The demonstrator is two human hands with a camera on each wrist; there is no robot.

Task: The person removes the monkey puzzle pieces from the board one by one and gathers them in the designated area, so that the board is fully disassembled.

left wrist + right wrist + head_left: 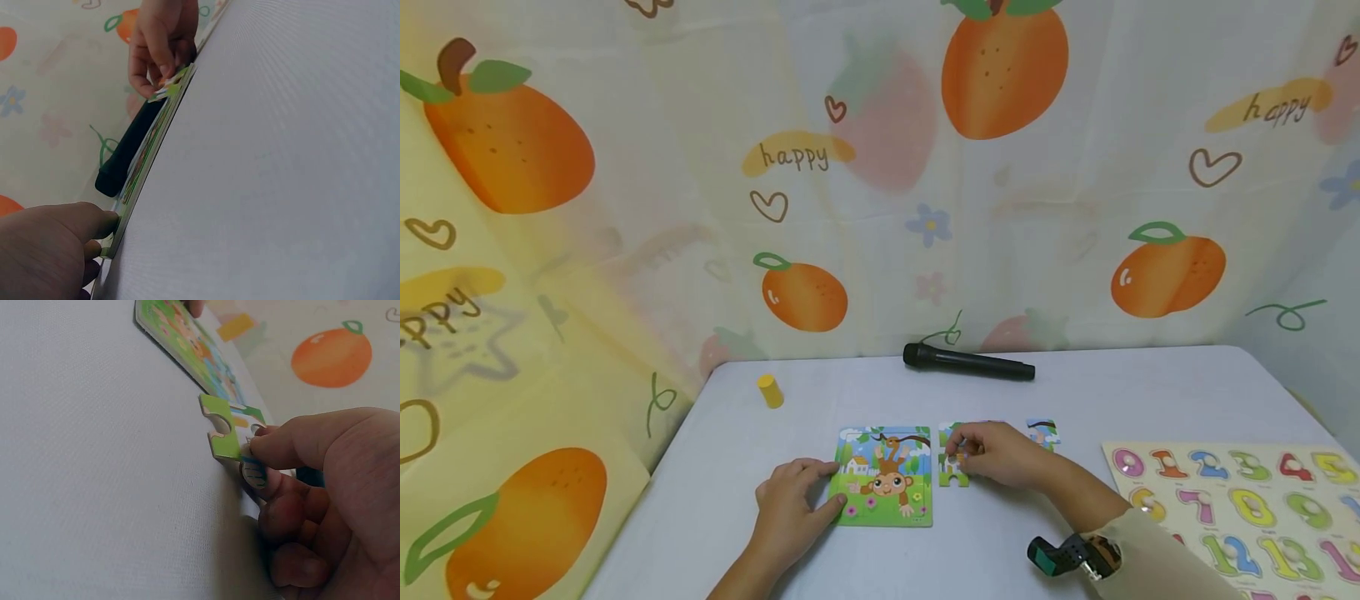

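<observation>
Right hand (350, 494): puzzle piece (236, 429) pinched at fingertips | left hand (792, 504): thumb and forefinger apart on monkey puzzle (886, 485)

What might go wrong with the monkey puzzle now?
The right hand pinches a puzzle piece with its fingertips, so the piece might slip and drop.

The left hand holds the edge of the monkey board, so a tug could slide the board.

In the head view, the right sleeve overlaps the number board; it might nudge a number.
</observation>
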